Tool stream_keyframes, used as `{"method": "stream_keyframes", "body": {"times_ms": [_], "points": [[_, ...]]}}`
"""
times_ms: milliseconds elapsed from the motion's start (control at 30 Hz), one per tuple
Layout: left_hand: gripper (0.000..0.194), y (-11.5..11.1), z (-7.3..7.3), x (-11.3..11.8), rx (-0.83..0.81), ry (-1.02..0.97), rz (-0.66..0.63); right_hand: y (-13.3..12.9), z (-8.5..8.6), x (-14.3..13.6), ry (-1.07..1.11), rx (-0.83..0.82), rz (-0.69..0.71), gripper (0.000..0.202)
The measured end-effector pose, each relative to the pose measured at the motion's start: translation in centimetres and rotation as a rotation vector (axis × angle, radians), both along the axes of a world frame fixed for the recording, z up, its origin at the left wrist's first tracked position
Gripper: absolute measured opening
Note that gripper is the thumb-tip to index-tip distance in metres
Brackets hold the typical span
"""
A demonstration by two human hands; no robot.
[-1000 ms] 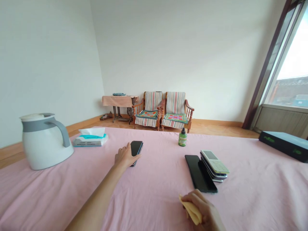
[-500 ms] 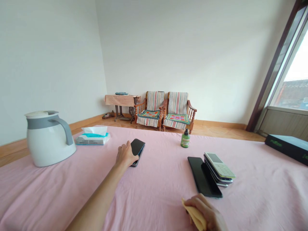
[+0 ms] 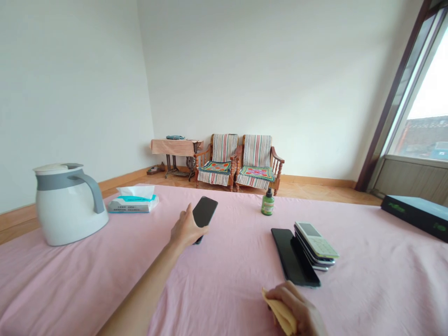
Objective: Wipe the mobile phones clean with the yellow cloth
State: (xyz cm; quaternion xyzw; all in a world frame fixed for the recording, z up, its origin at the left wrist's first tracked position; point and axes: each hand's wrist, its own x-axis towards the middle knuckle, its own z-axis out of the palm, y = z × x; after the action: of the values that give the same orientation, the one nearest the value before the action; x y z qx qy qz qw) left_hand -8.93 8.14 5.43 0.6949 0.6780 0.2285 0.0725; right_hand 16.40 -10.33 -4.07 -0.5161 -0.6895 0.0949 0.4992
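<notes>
My left hand (image 3: 187, 227) grips a black phone (image 3: 205, 213) by its sides, left of the middle of the pink cloth (image 3: 224, 289). Part of something dark shows under the phone's lower end. Near the bottom edge, my right hand (image 3: 297, 305) is closed on a folded yellow cloth (image 3: 282, 313). Beyond my right hand lies a large black phone (image 3: 296, 259), screen up. Against its right side is a stack of several phones, with a white keypad phone (image 3: 317, 240) on top.
A white and grey jug (image 3: 68, 205) stands at the left, beside a tissue pack (image 3: 133, 201). A green bottle (image 3: 268, 204) stands at the far side. A black box (image 3: 416, 214) lies at the right. Two chairs (image 3: 257, 158) are beyond.
My left hand has taken hold of the black phone and lifted it, tilting it and moving it slightly right. My right hand still holds the yellow cloth. The view has shifted slightly.
</notes>
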Motion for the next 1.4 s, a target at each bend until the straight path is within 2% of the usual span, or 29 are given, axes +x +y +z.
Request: {"method": "stream_keyframes", "body": {"times_ms": [133, 167, 233, 367, 600, 833, 1000, 1167, 1267, 1400], "points": [[0.074, -2.3, -1.4, 3.3, -0.068, -0.107, -0.279, 0.1, -0.2, 0.2, 0.005, -0.003, 0.030, 0.019], [0.076, -3.0, -1.8, 4.2, -0.085, -0.118, -0.327, 0.1, -0.2, 0.3, 0.009, -0.001, 0.035, 0.018], [0.087, -4.4, -2.5, 5.7, -0.116, -0.115, -0.376, 0.1, -0.4, 0.5, 0.019, 0.004, 0.036, 0.018], [0.103, -6.2, -3.0, 7.1, -0.147, -0.078, -0.369, 0.1, -0.6, 0.6, 0.029, 0.013, 0.025, 0.018], [0.100, -6.7, -1.9, 6.2, -0.169, -0.099, -0.500, -0.1, -0.1, 0.7, -0.002, 0.030, 0.035, 0.018], [0.112, -8.1, -1.2, 5.2, -0.230, -0.156, -0.735, -0.6, 0.8, 0.3, 0.033, 0.014, 0.019, 0.020], [0.099, -9.4, -1.8, 5.0, -0.266, -0.193, -0.708, -0.5, 0.5, 0.1, 0.078, 0.024, -0.018, 0.024], [0.086, -9.2, -2.1, 4.8, -0.300, -0.207, -0.748, -0.6, 0.5, 0.2, 0.101, 0.021, -0.016, 0.022], [0.089, -8.5, -1.8, 4.7, -0.226, -0.137, -0.792, -0.7, 1.5, 0.5, 0.083, 0.014, -0.013, 0.017], [0.101, -7.4, -1.7, 4.9, -0.207, -0.058, -0.866, 0.3, 4.5, 1.2, 0.023, 0.024, -0.085, 0.014]]}}
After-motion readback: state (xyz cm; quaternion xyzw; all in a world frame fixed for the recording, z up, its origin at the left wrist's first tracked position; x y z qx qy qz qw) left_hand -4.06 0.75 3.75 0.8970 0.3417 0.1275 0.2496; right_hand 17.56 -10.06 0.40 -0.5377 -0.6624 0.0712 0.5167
